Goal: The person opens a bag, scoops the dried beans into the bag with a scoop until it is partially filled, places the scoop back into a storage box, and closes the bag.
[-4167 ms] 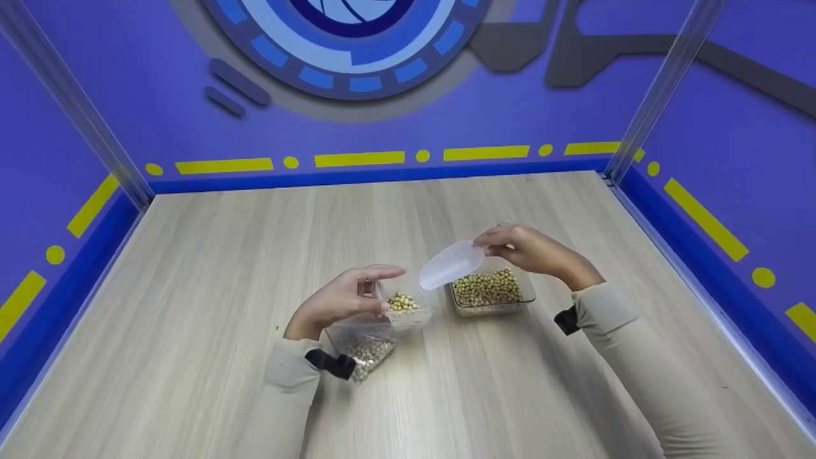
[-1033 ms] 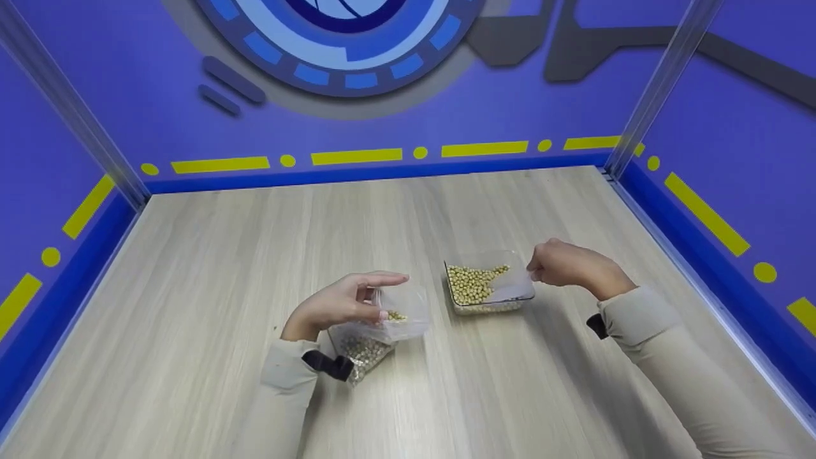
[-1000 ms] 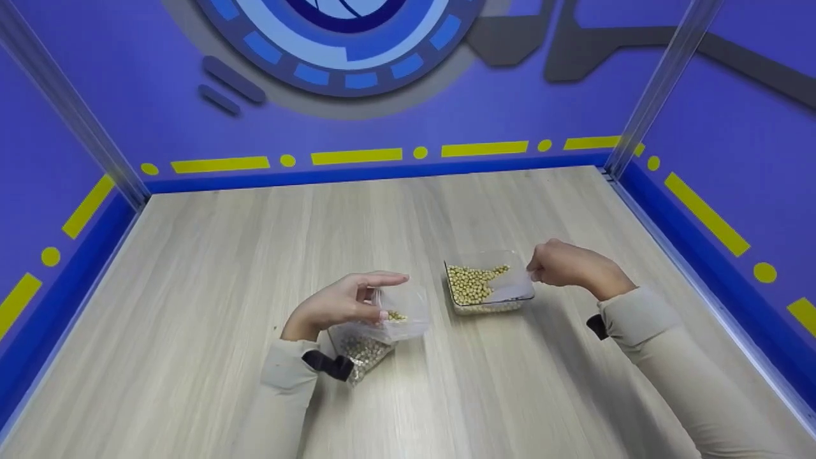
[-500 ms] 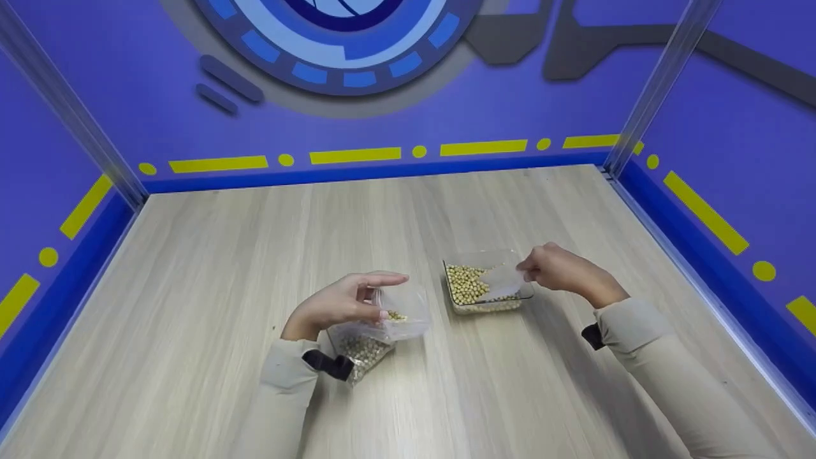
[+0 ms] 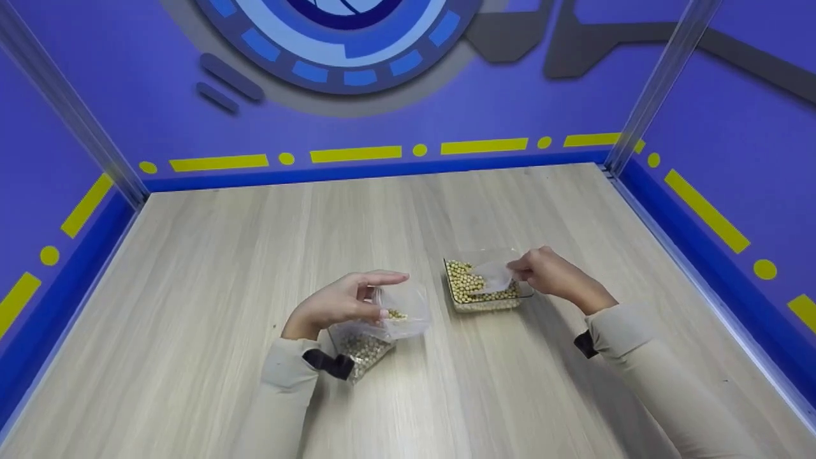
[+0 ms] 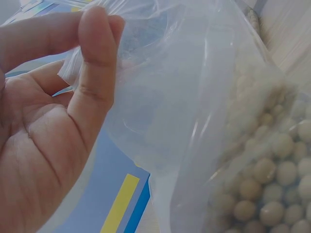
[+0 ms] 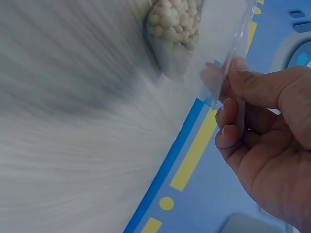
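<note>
My left hand holds the mouth of a clear plastic bag, thumb and fingers spread at its opening in the head view. Round pale beans fill its lower part, which lies on the table. To the right stands a clear rectangular container of yellowish round beans. My right hand pinches the handle of a translucent white scoop at the container's right side. The scoop's bowl is inside the container, over the beans, tip toward the left. In the right wrist view, the handle runs between thumb and fingers.
A wood-patterned table carries everything. Blue-purple panels with yellow marks rise at the back and both sides. Between bag and container lies a narrow strip of bare tabletop.
My right hand has moved left with the scoop, which earlier lay deeper at the container's right end; more beans show beneath it now. The left hand and the bag stay in place.
</note>
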Tool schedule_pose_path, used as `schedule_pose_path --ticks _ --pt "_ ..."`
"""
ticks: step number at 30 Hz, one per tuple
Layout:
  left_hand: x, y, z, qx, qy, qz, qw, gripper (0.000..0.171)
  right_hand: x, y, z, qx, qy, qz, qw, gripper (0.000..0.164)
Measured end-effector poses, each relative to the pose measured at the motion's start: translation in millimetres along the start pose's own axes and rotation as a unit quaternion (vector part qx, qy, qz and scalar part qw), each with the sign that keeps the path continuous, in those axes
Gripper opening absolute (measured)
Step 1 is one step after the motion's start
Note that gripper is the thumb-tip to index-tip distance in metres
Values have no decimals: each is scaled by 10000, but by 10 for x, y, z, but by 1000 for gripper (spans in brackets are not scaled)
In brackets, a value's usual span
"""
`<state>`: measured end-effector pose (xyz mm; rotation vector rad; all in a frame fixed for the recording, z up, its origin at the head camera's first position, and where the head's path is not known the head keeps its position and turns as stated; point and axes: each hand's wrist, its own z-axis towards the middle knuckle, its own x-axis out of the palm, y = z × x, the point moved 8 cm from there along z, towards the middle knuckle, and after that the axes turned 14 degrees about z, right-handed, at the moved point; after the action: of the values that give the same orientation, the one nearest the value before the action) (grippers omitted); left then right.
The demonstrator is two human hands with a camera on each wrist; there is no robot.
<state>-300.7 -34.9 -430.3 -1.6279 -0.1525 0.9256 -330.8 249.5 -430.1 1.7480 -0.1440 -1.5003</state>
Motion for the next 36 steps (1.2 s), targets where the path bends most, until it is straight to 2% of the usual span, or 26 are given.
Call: schedule_pose_path --ticks 6,13,18,24,28,36 --pt "-6 9 -3 34 -5 57 10000 65 40 -67 22 105 -75 154 9998 29" --pt "-7 32 5 -39 -53 44 10000 64 42 -54 21 -139 -242 61 9996 29" --pt "-8 41 9 -150 -70 138 9998 67 37 -12 7 -449 -328 -166 9983 27" --pt "-7 48 14 -79 -69 94 9999 66 8 35 -3 -984 -512 -380 9931 28" --pt "-6 55 21 -71 -80 133 9999 67 0 35 6 -1168 -561 -392 9908 26" --pt "-4 44 23 -97 -80 122 9998 66 20 9 41 -1006 -398 -361 9935 24"
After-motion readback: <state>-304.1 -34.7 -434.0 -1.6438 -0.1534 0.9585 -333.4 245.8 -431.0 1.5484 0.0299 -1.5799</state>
